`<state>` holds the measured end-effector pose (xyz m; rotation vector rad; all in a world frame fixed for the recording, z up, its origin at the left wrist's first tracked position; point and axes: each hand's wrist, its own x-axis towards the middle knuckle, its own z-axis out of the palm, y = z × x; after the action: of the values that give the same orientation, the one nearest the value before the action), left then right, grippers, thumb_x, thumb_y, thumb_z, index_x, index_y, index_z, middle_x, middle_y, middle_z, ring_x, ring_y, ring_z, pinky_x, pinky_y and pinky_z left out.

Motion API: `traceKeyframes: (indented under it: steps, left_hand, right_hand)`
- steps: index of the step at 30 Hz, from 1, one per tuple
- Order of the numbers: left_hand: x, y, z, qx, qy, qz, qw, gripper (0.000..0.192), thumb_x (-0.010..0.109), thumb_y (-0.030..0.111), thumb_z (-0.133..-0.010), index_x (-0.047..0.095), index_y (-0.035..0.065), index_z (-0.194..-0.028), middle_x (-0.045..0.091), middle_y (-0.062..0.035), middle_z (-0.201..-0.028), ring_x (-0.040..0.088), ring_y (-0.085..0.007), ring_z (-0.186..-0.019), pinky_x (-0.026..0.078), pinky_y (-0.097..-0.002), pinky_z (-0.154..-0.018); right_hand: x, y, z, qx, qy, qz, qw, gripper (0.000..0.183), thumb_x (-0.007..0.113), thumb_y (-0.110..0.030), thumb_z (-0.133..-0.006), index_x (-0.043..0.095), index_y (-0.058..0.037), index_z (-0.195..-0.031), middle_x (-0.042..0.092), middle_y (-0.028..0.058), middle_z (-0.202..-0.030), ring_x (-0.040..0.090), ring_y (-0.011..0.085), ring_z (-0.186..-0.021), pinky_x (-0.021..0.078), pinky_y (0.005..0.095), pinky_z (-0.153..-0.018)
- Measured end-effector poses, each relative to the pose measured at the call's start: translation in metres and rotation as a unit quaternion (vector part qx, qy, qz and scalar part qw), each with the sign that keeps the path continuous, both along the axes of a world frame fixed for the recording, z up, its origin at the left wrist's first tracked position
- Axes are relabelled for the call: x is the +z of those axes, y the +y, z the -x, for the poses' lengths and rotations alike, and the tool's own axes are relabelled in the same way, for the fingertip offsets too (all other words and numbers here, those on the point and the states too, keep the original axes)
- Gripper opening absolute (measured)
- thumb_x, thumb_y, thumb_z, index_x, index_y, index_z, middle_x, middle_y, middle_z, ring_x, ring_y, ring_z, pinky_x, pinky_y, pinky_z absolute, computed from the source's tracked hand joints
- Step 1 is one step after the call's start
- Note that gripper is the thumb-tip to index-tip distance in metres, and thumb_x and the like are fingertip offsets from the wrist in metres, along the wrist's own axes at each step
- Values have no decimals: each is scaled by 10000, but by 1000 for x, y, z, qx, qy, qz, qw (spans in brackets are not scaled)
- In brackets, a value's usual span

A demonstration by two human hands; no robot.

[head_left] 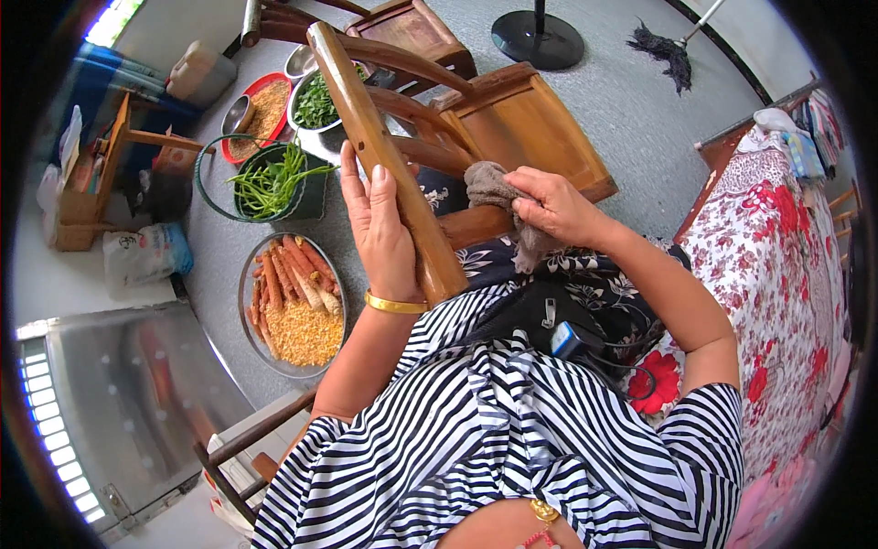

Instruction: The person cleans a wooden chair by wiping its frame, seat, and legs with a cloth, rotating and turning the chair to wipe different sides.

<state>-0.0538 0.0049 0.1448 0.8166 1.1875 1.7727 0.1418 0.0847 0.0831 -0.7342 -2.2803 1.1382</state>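
Observation:
A wooden chair (525, 130) lies tilted across my lap, its curved back slats and brown seat panel pointing away from me. My left hand (381, 230), with a gold bangle at the wrist, supports the thick wooden post (384, 158) of the chair, thumb on the near face and some fingers hidden behind it. In my right hand (559, 206) is a bunched grey-brown cloth (495, 184), pressed against a short wooden rail (475, 226) that joins the post. Part of the cloth hangs below my fingers.
To the left on the floor stand a basin of corn cobs and kernels (305, 336), a green basket of beans (274, 185), a bowl of leafy greens (315, 103) and a red tray of grain (267, 113). Right is a bed with floral cover (761, 274); another chair (411, 31) stands ahead.

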Motion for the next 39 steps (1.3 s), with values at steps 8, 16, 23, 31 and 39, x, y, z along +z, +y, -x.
traceKeyframes:
  steps: [8, 16, 23, 31, 39]
  left_hand:
    - [1, 1, -1, 4, -8, 2, 1000, 468, 427, 193, -927, 248, 99, -1349, 522, -62, -1040, 527, -131, -912, 436, -252, -800]
    - [3, 0, 1, 3, -6, 11, 1000, 483, 434, 200, -925, 235, 98, -1353, 523, -60, -1028, 524, -127, -904, 436, -245, -793]
    - [-3, 4, -3, 14, -2, -25, 1000, 446, 425, 183, -919, 279, 59, -1322, 545, -78, -1023, 565, -146, -895, 449, -226, -710]
    - [-6, 4, -2, 8, -42, -27, 999, 510, 440, 157, -920, 204, 90, -1367, 503, -58, -1061, 514, -104, -891, 436, -230, -759]
    - [-10, 8, -4, 0, -62, -51, 997, 538, 429, 140, -923, 149, 68, -1376, 496, -64, -1047, 493, -84, -883, 430, -217, -769]
  right_hand:
    - [-110, 17, -50, -102, -194, 44, 975, 411, 496, -200, -833, 455, -117, -1234, 455, 158, -1108, 425, 336, -1062, 355, 349, -911]
    - [-120, 8, -38, -305, 46, 553, 774, 712, 350, 172, -692, 272, -157, -1318, 355, 161, -1256, 497, 360, -1043, 500, 470, -722]
    - [-69, -1, -8, -397, 165, 730, 531, 636, 320, 157, -691, 248, -44, -1290, 326, 208, -1264, 384, 414, -1160, 294, 626, -937]
    - [-8, -21, 16, -349, 172, 730, 562, 528, 329, 145, -715, 267, 58, -1231, 332, 240, -1225, 378, 446, -1136, 253, 643, -957]
    - [59, -40, 34, -240, 145, 693, 664, 446, 361, 131, -753, 357, 58, -1192, 419, 214, -1174, 472, 356, -1073, 388, 533, -941]
